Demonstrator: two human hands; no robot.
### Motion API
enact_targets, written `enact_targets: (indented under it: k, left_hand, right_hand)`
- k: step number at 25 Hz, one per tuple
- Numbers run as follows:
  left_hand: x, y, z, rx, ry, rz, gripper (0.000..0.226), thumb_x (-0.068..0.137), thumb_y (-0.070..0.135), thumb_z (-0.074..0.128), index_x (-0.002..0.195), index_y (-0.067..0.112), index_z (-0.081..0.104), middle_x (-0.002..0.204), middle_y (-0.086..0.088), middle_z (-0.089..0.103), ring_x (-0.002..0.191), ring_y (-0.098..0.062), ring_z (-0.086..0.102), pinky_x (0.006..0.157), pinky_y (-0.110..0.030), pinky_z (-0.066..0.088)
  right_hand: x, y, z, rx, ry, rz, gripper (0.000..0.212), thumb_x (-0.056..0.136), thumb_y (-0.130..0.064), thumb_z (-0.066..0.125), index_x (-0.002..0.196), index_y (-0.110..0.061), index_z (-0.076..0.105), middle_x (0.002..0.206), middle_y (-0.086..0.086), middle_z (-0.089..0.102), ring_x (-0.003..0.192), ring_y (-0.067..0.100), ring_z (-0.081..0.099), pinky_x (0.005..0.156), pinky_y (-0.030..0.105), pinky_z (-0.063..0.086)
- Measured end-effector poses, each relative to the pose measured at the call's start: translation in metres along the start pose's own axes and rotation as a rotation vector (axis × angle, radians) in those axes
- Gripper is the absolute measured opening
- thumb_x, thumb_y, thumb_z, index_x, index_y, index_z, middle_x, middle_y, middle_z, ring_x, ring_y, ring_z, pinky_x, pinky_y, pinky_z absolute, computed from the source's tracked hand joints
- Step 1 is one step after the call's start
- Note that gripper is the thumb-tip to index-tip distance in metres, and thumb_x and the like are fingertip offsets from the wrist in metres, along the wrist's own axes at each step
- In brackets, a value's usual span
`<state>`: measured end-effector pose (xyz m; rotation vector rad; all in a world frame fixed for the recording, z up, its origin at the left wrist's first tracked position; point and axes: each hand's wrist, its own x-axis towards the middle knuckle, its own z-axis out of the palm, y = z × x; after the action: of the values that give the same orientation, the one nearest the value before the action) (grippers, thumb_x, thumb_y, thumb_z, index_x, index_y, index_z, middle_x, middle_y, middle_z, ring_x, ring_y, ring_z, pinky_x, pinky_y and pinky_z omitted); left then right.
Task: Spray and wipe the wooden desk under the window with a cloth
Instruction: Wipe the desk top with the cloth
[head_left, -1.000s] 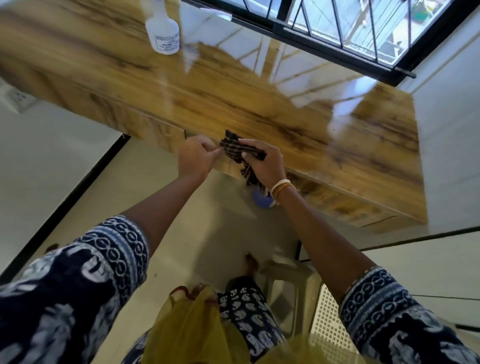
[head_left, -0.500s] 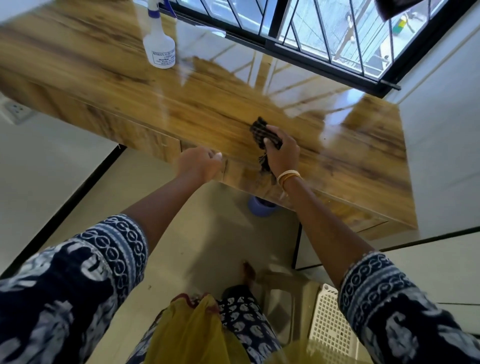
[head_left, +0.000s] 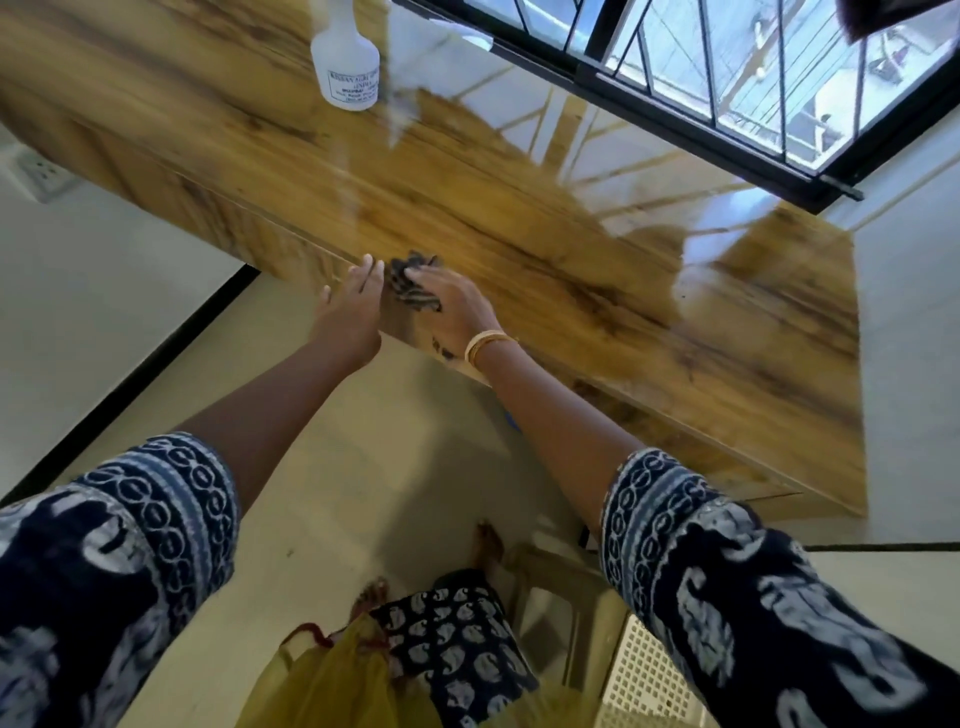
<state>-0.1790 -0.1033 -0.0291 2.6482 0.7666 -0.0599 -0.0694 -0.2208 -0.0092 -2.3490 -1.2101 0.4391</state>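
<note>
The desk (head_left: 597, 291) is a long glossy slab of wood grain running under the window (head_left: 727, 78), its far half shining with the reflected bars and sky. Behind me and below, the pale floor (head_left: 363, 467) shows between my arms, with a white lattice basket (head_left: 644, 675) by my right side. My patterned sleeves (head_left: 727, 571) frame the bottom corners of what I see. The spray bottle (head_left: 346, 67) stands upright near the desk's far edge, toward the left end, well apart from my hands. My right hand (head_left: 457, 306) lies on the desk just inside the near edge, fingers bent over the dark checked cloth (head_left: 410, 280) and pressing it down on the wood; part of the cloth bunches out beyond my fingertips. My left hand (head_left: 353, 306) is just beside it at the near edge, fingers straight and together, their tips touching the cloth's left side and holding nothing. Gold bangles (head_left: 485, 344) sit on my right wrist, over the desk's near edge.
</note>
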Motion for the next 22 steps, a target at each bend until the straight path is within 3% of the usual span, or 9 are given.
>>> enact_targets:
  k: [1, 3, 6, 7, 9, 12, 17, 19, 22]
  left_hand:
    - [0.001, -0.003, -0.001, 0.01, 0.007, 0.016, 0.085, 0.087, -0.011, 0.047, 0.156, 0.012, 0.003, 0.164, -0.002, -0.005, 0.151, -0.02, 0.001, 0.121, -0.046, 0.009]
    - [0.003, -0.012, -0.004, 0.03, 0.014, 0.048, 0.083, 0.087, -0.01, 0.046, 0.156, 0.012, 0.004, 0.164, -0.003, -0.003, 0.151, -0.02, 0.002, 0.121, -0.046, 0.012]
    - [0.003, -0.017, -0.005, 0.016, -0.017, 0.067, 0.081, 0.087, -0.011, 0.043, 0.156, 0.013, 0.007, 0.164, -0.003, -0.001, 0.151, -0.02, 0.002, 0.121, -0.045, 0.014]
    - [0.003, -0.017, -0.006, 0.001, -0.027, 0.068, 0.08, 0.088, -0.012, 0.042, 0.156, 0.013, 0.008, 0.164, -0.003, -0.001, 0.151, -0.02, 0.002, 0.121, -0.045, 0.014]
    - [0.004, -0.02, -0.009, -0.023, -0.035, 0.066, 0.078, 0.088, -0.013, 0.039, 0.156, 0.013, 0.009, 0.164, -0.003, 0.0, 0.151, -0.02, 0.003, 0.12, -0.045, 0.016]
    - [0.01, -0.031, -0.017, -0.038, -0.01, 0.062, 0.078, 0.087, -0.014, 0.037, 0.156, 0.012, 0.01, 0.164, -0.002, 0.001, 0.151, -0.02, 0.004, 0.119, -0.045, 0.019]
    - [0.023, -0.051, -0.028, -0.025, 0.028, 0.048, 0.075, 0.089, -0.01, 0.041, 0.155, 0.009, 0.012, 0.164, -0.007, 0.005, 0.151, -0.022, 0.008, 0.119, -0.044, 0.019]
    - [0.034, -0.057, -0.031, 0.006, 0.049, 0.079, 0.066, 0.096, 0.0, 0.042, 0.154, 0.007, 0.013, 0.163, -0.01, 0.007, 0.15, -0.025, 0.011, 0.119, -0.046, 0.019]
    - [0.051, -0.064, -0.035, 0.008, 0.04, 0.081, 0.059, 0.102, 0.017, 0.041, 0.153, 0.005, 0.017, 0.163, -0.013, 0.009, 0.15, -0.028, 0.012, 0.119, -0.046, 0.016]
  right_hand:
    - [-0.004, 0.002, -0.001, 0.116, 0.011, -0.022, 0.051, 0.09, 0.0, 0.054, 0.138, -0.015, 0.056, 0.143, 0.007, 0.054, 0.133, 0.023, 0.048, 0.112, 0.038, 0.038]
    - [-0.005, 0.018, -0.018, 0.331, 0.205, 0.081, 0.046, 0.089, 0.001, 0.053, 0.131, -0.015, 0.063, 0.132, 0.008, 0.062, 0.12, 0.024, 0.059, 0.103, 0.037, 0.047]
    - [-0.006, 0.067, -0.06, 0.293, 0.566, 0.375, 0.049, 0.089, -0.003, 0.051, 0.135, -0.016, 0.058, 0.133, 0.011, 0.058, 0.119, 0.027, 0.056, 0.104, 0.037, 0.045]
    - [-0.007, 0.084, -0.069, 0.222, 0.59, 0.472, 0.051, 0.091, -0.005, 0.049, 0.139, -0.018, 0.054, 0.138, 0.011, 0.054, 0.125, 0.027, 0.051, 0.108, 0.036, 0.041]
    - [-0.006, 0.101, -0.071, 0.062, 0.463, 0.618, 0.052, 0.094, -0.011, 0.046, 0.145, -0.02, 0.046, 0.151, 0.009, 0.041, 0.138, 0.028, 0.037, 0.117, 0.039, 0.03]
    - [0.011, 0.068, -0.037, -0.118, 0.287, 0.478, 0.053, 0.094, -0.013, 0.045, 0.147, -0.022, 0.044, 0.158, 0.005, 0.031, 0.145, 0.027, 0.025, 0.121, 0.04, 0.02]
    - [0.039, -0.01, 0.011, -0.081, 0.105, 0.034, 0.048, 0.093, -0.008, 0.047, 0.137, -0.025, 0.058, 0.151, 0.002, 0.044, 0.14, 0.023, 0.037, 0.114, 0.036, 0.03]
    - [0.045, -0.001, 0.001, 0.063, 0.15, 0.025, 0.05, 0.09, -0.002, 0.047, 0.134, -0.021, 0.061, 0.147, 0.003, 0.05, 0.137, 0.021, 0.042, 0.114, 0.032, 0.03]
    - [0.051, 0.045, -0.044, 0.186, 0.385, 0.213, 0.054, 0.087, 0.005, 0.045, 0.136, -0.014, 0.057, 0.144, 0.007, 0.051, 0.134, 0.023, 0.044, 0.113, 0.027, 0.027]
